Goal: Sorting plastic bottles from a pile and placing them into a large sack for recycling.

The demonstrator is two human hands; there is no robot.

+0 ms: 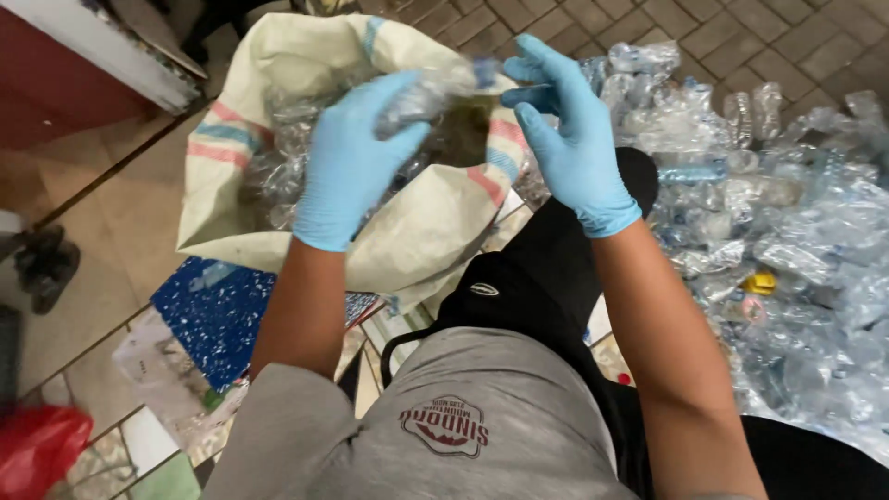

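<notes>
Crushed clear plastic bottle (pixel 431 95) is sitting in our left hand (pixel 350 165), held over the open mouth of a woven sack (pixel 417 231). We are wearing pale blue gloves on both hands. Our left hand is rising palm-away with its fingers clamped around the bottle's body. Our right hand (pixel 569 143) is hovering just beside the bottle's blue-capped end, fingers spread and slightly curled, gripping nothing that we can make out; whether its fingertips are touching the cap we cannot tell. Both forearms are reaching forward from our lap, bare below the gloves.

We are seeing the sack as off-white with pink and blue stripes near its rim, and it is already holding more crumpled clear bottles. To our right a heap of flattened transparent bottles (pixel 787 222) is spreading across the ground, with a small yellow cap (pixel 761 281) lying among them. Below the sack a dark blue speckled sheet (pixel 218 319) is lying flat, and a red plastic bag (pixel 37 449) is showing at the lower left corner.

We are sitting over a tan tiled floor (pixel 120 231), which is giving way to grey paving bricks (pixel 741 37) farther out. A red panel with a white edge (pixel 83 65) is standing at the upper left.
</notes>
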